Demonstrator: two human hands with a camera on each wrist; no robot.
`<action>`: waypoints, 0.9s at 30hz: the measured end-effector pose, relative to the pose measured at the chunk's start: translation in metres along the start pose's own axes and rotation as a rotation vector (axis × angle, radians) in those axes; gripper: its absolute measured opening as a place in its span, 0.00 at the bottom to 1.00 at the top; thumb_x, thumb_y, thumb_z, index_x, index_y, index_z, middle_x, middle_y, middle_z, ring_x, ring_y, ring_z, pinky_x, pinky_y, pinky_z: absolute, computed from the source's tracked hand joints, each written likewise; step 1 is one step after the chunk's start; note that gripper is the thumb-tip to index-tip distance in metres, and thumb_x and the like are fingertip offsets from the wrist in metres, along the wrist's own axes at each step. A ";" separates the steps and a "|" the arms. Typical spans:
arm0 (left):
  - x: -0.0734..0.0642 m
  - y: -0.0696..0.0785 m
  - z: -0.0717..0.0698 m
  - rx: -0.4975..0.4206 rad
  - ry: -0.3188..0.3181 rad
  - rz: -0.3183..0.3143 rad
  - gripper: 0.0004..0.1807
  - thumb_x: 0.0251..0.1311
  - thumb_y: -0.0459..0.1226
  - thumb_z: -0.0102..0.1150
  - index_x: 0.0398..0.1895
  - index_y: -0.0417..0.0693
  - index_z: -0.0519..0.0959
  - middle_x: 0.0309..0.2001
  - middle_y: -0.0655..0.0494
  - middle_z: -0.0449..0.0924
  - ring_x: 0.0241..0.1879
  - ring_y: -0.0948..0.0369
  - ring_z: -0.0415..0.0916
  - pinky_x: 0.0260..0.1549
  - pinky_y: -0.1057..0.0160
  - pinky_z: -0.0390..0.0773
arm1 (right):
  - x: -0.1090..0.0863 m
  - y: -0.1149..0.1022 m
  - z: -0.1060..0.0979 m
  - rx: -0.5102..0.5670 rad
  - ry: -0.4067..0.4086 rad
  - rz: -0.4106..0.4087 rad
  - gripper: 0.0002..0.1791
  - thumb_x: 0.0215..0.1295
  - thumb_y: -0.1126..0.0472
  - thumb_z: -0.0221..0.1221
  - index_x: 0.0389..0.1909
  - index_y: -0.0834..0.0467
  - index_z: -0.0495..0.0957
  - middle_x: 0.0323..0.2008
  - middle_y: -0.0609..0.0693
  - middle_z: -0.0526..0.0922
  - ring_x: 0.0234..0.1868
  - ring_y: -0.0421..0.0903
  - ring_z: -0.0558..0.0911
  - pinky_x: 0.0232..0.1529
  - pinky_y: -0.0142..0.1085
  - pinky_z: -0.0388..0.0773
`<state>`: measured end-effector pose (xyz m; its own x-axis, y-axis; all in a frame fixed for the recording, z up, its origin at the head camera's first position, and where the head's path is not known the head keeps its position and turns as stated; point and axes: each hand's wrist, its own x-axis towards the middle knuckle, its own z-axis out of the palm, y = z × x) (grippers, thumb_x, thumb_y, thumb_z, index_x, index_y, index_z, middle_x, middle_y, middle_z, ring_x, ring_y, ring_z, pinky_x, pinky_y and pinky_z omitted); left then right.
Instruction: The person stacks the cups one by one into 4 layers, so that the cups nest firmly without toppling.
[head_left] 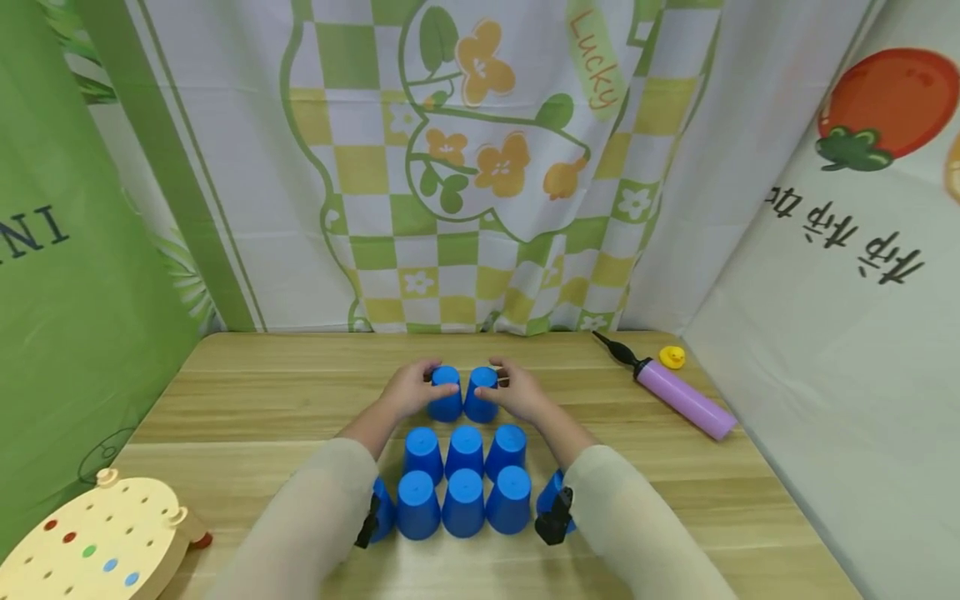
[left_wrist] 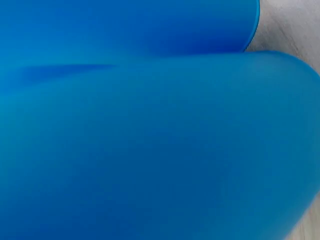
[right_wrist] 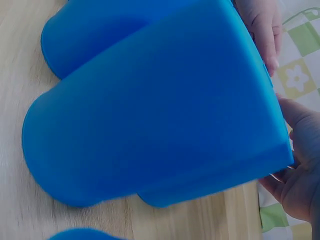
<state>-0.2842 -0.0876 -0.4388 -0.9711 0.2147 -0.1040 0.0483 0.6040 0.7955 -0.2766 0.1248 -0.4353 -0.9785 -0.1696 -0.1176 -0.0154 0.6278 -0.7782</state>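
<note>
L hand [head_left: 411,389] holds far-left cup [head_left: 446,407], R hand [head_left: 521,392] holds far-right cup [head_left: 481,407], w/ thumb and fingers round each; both are beyond the near cups [head_left: 462,502]. If hands press inward, the held cups could prob. bump and tilt; low sleeves [head_left: 637,508] could also knock near cups. Wooden tbl [head_left: 285,408]: pump [head_left: 678,398], duck [head_left: 672,357] far right; pegboard [head_left: 97,529] near left; flowered curtain [head_left: 525,108] behind.

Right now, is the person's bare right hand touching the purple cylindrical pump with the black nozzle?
Apart. The head view shows wood-grained tabletop between the right hand and the pump.
</note>
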 end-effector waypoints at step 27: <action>-0.077 -0.033 -0.035 -0.087 -0.265 0.194 0.37 0.63 0.44 0.64 0.70 0.37 0.64 0.67 0.36 0.68 0.65 0.41 0.68 0.63 0.41 0.71 | -0.067 0.027 -0.038 0.035 -0.243 -0.195 0.32 0.65 0.51 0.64 0.66 0.58 0.69 0.65 0.60 0.73 0.65 0.61 0.72 0.66 0.57 0.68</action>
<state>-0.2191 -0.1512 -0.4359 -0.8504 0.5186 -0.0882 0.1955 0.4672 0.8622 -0.2196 0.1817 -0.4250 -0.8800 -0.4633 -0.1044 -0.1866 0.5395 -0.8210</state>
